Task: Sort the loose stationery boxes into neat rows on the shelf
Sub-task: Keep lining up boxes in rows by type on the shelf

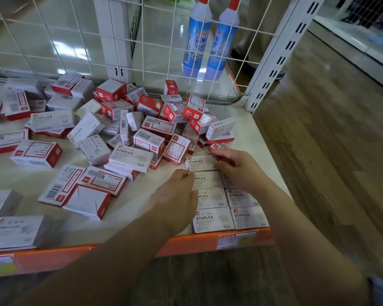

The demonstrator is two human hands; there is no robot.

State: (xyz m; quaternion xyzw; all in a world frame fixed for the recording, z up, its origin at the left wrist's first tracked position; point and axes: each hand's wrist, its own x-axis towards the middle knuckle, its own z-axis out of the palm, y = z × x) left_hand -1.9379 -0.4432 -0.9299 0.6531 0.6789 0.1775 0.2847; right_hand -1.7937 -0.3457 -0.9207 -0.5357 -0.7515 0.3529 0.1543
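A white STAPLES box (200,162) lies at the far end of two short rows of like boxes (228,207) at the shelf's front right corner. My left hand (177,199) pinches its near left corner. My right hand (234,165) grips its right end, fingers curled over the far edge. A loose heap of red-and-white and grey stationery boxes (128,129) covers the middle and left of the shelf (128,208).
A white wire grid (80,40) backs the shelf, with two blue bottles (208,38) behind it. A white slotted upright (276,56) stands at the right rear corner. An orange price rail (124,248) edges the front. Wooden floor lies to the right.
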